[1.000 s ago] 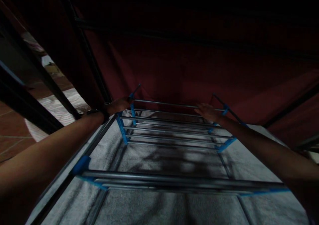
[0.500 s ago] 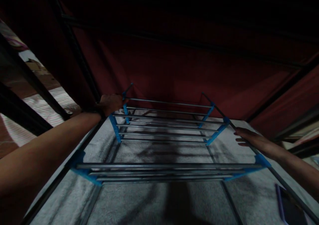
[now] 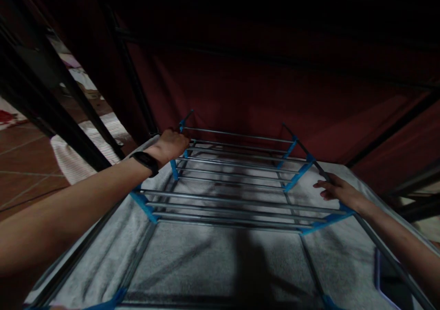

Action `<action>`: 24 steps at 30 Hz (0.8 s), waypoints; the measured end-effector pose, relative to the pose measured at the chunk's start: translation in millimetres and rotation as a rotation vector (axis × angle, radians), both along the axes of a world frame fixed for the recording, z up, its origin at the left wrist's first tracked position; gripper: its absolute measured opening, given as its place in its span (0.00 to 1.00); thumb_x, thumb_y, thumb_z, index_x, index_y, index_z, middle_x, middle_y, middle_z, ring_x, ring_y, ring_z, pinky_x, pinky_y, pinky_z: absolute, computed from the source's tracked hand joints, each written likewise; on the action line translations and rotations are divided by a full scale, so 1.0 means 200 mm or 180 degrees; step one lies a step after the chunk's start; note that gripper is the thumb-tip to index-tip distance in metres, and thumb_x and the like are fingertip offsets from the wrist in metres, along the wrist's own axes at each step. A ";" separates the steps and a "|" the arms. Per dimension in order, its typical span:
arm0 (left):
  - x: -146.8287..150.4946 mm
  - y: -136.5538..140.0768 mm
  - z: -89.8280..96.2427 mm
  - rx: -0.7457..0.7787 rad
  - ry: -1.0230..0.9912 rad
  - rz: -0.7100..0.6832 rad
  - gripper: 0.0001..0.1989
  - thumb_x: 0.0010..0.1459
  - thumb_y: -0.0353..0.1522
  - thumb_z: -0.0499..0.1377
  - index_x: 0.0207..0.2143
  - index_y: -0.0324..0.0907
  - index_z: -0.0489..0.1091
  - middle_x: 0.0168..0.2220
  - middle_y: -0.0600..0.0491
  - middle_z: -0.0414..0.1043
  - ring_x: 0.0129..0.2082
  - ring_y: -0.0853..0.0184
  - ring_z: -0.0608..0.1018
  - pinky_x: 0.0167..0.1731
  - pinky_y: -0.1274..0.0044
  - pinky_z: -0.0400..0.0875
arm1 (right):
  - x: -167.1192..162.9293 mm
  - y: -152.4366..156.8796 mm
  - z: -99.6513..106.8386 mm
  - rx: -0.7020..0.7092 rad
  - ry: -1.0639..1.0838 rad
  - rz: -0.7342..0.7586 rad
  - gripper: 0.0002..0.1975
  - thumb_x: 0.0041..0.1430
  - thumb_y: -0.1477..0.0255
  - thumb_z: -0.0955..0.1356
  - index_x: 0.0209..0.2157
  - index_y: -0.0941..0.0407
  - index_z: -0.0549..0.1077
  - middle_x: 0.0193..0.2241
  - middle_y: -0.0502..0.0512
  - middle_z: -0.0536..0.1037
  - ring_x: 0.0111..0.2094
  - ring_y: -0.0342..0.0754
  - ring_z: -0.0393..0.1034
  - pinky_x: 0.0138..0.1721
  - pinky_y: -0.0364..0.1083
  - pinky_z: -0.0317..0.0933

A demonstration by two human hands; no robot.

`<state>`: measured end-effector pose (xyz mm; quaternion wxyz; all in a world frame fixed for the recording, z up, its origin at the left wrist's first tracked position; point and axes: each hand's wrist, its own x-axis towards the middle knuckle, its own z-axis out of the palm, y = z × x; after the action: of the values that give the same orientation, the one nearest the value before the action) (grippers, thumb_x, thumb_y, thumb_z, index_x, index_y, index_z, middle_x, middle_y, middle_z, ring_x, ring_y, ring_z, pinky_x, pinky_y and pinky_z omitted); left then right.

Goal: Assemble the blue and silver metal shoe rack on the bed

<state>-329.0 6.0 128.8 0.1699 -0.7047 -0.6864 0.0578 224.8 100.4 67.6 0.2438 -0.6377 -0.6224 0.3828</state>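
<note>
A shoe rack [image 3: 223, 202] of grey metal tubes with blue plastic joints lies across a grey cloth, its tiers stretching away from me. My left hand [image 3: 173, 144], with a black band on the wrist, is closed on the rack's far left side, near a blue joint; its fingertips are partly hidden. On the right, my right hand [image 3: 338, 191] wraps loosely over the right side pole, between two blue joints. Its fingers are slightly bent and point inward past the pole.
Under the rack is a grey cloth [image 3: 202, 264]. A phone [image 3: 393, 278] lies at the lower right. Behind hangs a dark red curtain [image 3: 240, 99] with black frame bars. A striped cloth [image 3: 68, 156] and tiled floor [image 3: 27, 168] show at left.
The view has shifted, so the rack sits higher and its near blue joints now show at the bottom. Both hands stay at the rack's sides; the right hand's fingers are more bent.
</note>
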 end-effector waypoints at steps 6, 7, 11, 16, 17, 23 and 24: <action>0.06 -0.16 -0.04 0.0018 0.0443 -0.0114 0.20 0.64 0.25 0.46 0.51 0.29 0.74 0.34 0.34 0.78 0.38 0.48 0.81 0.39 0.62 0.68 | -0.04 -0.02 0.02 -0.0004 0.0059 -0.0033 0.17 0.59 0.72 0.67 0.49 0.58 0.63 0.31 0.58 0.79 0.20 0.41 0.66 0.21 0.40 0.66; 0.06 -0.18 -0.05 0.0030 0.0409 -0.0089 0.20 0.64 0.26 0.46 0.50 0.29 0.74 0.34 0.33 0.78 0.38 0.49 0.81 0.40 0.62 0.68 | -0.04 -0.01 0.02 0.0018 0.0089 -0.0005 0.16 0.59 0.72 0.67 0.48 0.58 0.63 0.30 0.57 0.79 0.20 0.41 0.66 0.20 0.40 0.65; 0.03 -0.27 -0.09 0.0256 0.0194 0.0044 0.19 0.64 0.30 0.50 0.52 0.32 0.74 0.47 0.32 0.76 0.47 0.48 0.78 0.46 0.60 0.67 | -0.02 0.01 -0.01 0.0082 0.0042 0.0053 0.13 0.61 0.70 0.66 0.46 0.58 0.64 0.25 0.53 0.76 0.19 0.41 0.65 0.19 0.40 0.62; -0.04 -0.42 -0.13 0.0630 0.0095 0.0330 0.23 0.65 0.34 0.51 0.61 0.38 0.66 0.60 0.36 0.67 0.57 0.46 0.70 0.51 0.57 0.66 | -0.01 0.06 -0.05 0.0238 -0.0206 0.0196 0.12 0.63 0.69 0.63 0.47 0.59 0.65 0.18 0.46 0.69 0.16 0.41 0.61 0.16 0.40 0.53; -0.05 -0.45 -0.13 0.0587 0.0164 0.0315 0.23 0.65 0.32 0.51 0.61 0.39 0.67 0.61 0.37 0.65 0.58 0.46 0.69 0.52 0.56 0.65 | 0.00 0.06 -0.06 0.0262 -0.0221 0.0208 0.13 0.63 0.68 0.62 0.47 0.58 0.65 0.18 0.45 0.68 0.16 0.41 0.60 0.17 0.40 0.52; -0.01 -0.55 -0.13 0.0170 -0.0012 0.0788 0.27 0.66 0.36 0.49 0.67 0.40 0.58 0.63 0.36 0.63 0.54 0.45 0.73 0.47 0.58 0.70 | 0.01 0.07 -0.05 0.0333 -0.0450 0.0177 0.13 0.64 0.66 0.62 0.46 0.59 0.67 0.18 0.45 0.66 0.17 0.42 0.60 0.19 0.40 0.51; -0.01 -0.55 -0.12 0.0152 -0.0125 0.0917 0.29 0.67 0.37 0.48 0.69 0.41 0.54 0.63 0.35 0.63 0.53 0.45 0.74 0.46 0.59 0.70 | 0.00 0.07 -0.04 0.0345 -0.0489 0.0148 0.13 0.64 0.65 0.63 0.45 0.58 0.67 0.17 0.45 0.66 0.17 0.42 0.60 0.19 0.40 0.51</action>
<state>-330.5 -104.5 104.0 0.1631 -0.5957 -0.7848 0.0514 225.6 114.3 59.2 0.2204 -0.6365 -0.6737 0.3040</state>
